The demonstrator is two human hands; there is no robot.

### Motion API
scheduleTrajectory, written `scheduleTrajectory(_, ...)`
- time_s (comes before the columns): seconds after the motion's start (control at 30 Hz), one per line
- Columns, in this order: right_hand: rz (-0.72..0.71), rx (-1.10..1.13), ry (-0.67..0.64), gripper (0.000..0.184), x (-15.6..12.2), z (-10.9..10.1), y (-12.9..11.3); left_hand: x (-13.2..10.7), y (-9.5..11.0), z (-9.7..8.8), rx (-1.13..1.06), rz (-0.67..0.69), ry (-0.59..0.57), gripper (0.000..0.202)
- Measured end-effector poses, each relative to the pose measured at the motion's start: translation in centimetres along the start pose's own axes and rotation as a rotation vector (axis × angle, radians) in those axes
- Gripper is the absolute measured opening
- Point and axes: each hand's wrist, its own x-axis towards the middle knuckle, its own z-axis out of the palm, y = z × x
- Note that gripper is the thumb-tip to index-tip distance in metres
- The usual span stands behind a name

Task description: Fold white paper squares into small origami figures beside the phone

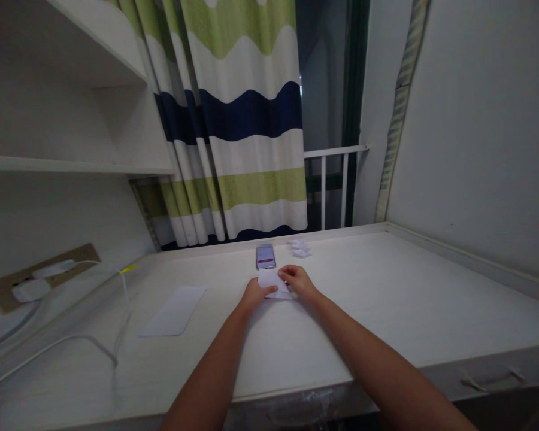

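A folded piece of white paper [272,284] lies on the white desk [341,311], near the middle of the view. My left hand [254,296] holds its left side against the desktop, and my right hand [297,281] grips its upper right part with the fingers on top. A smartphone [266,257] lies face up just beyond the paper. To its right is a small pile of folded white paper pieces [299,248]. Part of the folded paper is hidden under my fingers.
A flat white sheet [174,310] lies left of my hands. White cables [58,344] run along the desk's left side from a wall socket strip [31,290]. A white shelf [72,164] overhangs the left. A striped curtain [247,120] and a railing [332,179] stand behind the desk.
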Motion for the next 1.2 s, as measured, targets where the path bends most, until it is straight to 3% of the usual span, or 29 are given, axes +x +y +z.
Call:
scheduleTrajectory(0.23, -0.068, -0.081, 0.057, 0.019, -0.1, 0.1, 0.2, 0.2, -0.2, 0.0, 0.015, 0.030, -0.029, 0.025)
scheduleTrajectory(0.53, 0.006, 0.018, 0.016, 0.027, 0.1, 0.1, 0.0, 0.4, -0.4, -0.3, 0.107, 0.065, -0.072, 0.024)
scheduleTrajectory(0.7, 0.042, 0.051, 0.014, 0.028, -0.1, 0.1, -0.2, 0.3, -0.7, -0.2, 0.055, 0.048, -0.087, 0.023)
scheduleTrajectory(0.87, 0.090, 0.026, -0.029, 0.026, -0.1, -0.1, -0.2, 0.8, -1.3, -0.4, -0.082, -0.010, -0.013, 0.029)
scheduleTrajectory(1.2, -0.030, -0.121, -0.067, 0.022, 0.1, -0.3, 0.5, 0.8, -1.1, -0.5, -0.152, -0.064, 0.038, 0.034)
